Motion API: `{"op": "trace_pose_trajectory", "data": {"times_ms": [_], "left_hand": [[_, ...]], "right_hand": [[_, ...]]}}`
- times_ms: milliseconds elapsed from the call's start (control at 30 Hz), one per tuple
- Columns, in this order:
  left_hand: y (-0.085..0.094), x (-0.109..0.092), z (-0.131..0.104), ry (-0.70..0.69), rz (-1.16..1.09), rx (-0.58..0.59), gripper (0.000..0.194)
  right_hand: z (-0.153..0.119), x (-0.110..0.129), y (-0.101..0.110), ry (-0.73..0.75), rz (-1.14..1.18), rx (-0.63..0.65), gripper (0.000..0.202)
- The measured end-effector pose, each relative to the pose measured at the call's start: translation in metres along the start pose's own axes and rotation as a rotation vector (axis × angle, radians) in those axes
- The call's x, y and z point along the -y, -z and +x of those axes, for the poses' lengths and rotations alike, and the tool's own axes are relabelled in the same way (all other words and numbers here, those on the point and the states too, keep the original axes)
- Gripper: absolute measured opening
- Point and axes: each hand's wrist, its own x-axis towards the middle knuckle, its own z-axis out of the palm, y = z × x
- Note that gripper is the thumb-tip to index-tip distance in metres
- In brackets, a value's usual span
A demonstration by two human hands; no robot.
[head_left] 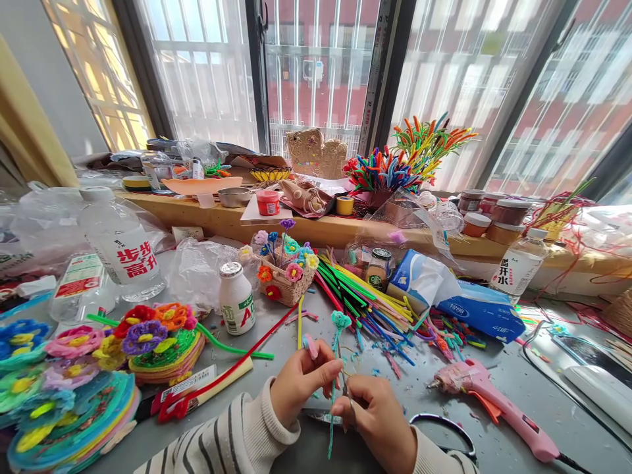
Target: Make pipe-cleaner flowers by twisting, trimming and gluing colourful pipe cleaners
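Observation:
Near the bottom centre, my left hand [307,380] is closed on the stem of a teal pipe-cleaner flower [340,321], whose head points up and whose stem hangs down between my hands. A small pink piece [311,346] sits at the fingers of that hand. To the right, my right hand [374,409] is closed around the metal handle of a small tool, possibly scissors; its blades are partly hidden beside the stem. Under my hands lies a dark shape with a shiny edge, mostly covered.
A pink glue gun [513,408] and black-handled scissors [447,428] lie right. Behind are a white bottle [236,299], a flower basket [289,289] and loose pipe cleaners [365,303]. Felt flowers [74,375] fill the left; a blue tissue pack [478,309] sits back right.

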Motion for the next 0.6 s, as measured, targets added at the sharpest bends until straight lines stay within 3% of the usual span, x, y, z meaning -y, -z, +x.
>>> {"op": "trace_pose_trajectory", "data": {"times_ms": [133,367,600], "left_hand": [[0.0004,0.0011,0.0002,-0.005,-0.004,0.001,0.023],[-0.0001,0.0014,-0.0007,-0.018,-0.023,0.011,0.023],[-0.0009,0.0006,-0.0009,0.024,-0.079,-0.012,0.023]], "right_hand": [[-0.0005,0.0011,0.0007,0.000,-0.005,-0.024,0.057],[-0.0026,0.0038,0.0008,-0.002,0.102,0.063,0.064],[-0.0007,0.0069,0.0026,-0.023,0.054,-0.013,0.058]]}}
